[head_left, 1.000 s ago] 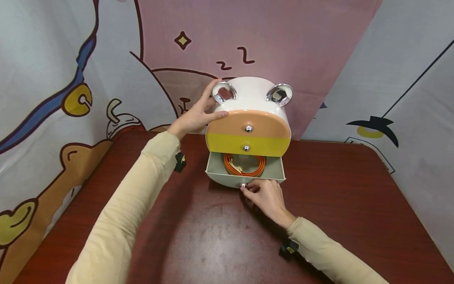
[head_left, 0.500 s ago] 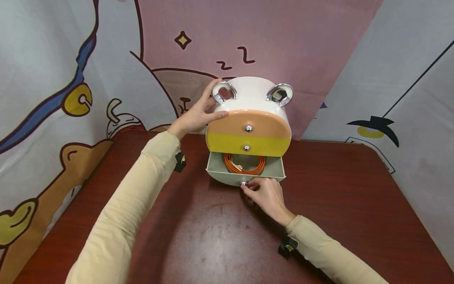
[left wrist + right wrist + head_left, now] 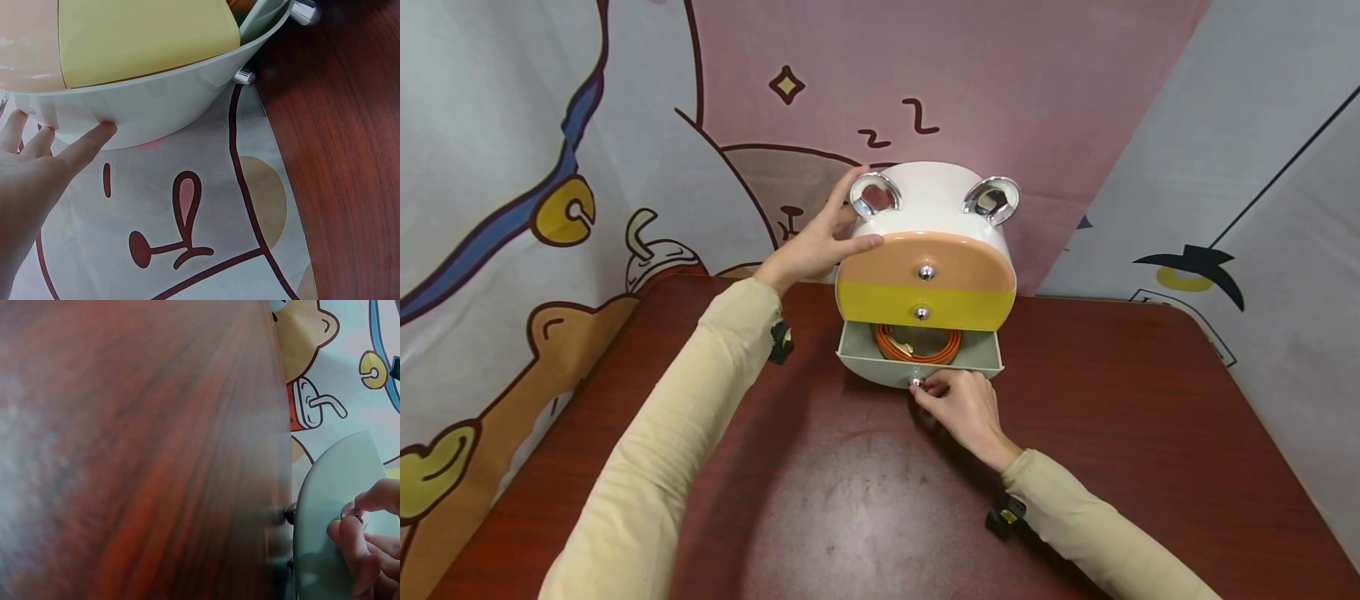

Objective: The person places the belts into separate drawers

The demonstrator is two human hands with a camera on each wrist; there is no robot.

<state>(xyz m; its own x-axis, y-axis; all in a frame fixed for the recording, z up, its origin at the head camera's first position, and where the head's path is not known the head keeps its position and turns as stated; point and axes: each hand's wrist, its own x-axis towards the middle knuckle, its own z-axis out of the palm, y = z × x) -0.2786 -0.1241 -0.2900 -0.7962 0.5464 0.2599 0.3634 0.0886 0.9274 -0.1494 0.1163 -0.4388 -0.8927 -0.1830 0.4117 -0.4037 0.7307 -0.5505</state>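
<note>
A white drawer cabinet [image 3: 932, 196] with silver ear-like rings stands at the back of the table. Its orange top drawer [image 3: 880, 262] and yellow middle drawer [image 3: 876, 304] are closed. The pale green bottom drawer [image 3: 876, 371] sticks out partway, with a coiled orange strap [image 3: 886, 346] with gold metal parts inside. My right hand [image 3: 964, 408] pinches that drawer's round silver knob [image 3: 916, 382] between thumb and fingers. My left hand [image 3: 812, 246] rests against the cabinet's upper left side; in the left wrist view its extended fingers [image 3: 87, 147] touch the white wall.
The dark red-brown wooden table [image 3: 850, 500] spreads in front of the cabinet and to both sides. A cartoon-printed cloth [image 3: 1000, 83] hangs close behind. Small silver feet [image 3: 245, 76] show under the cabinet.
My right hand has moved slightly away from me, and the green drawer has slid a little farther into the cabinet. The left hand has stayed in place.
</note>
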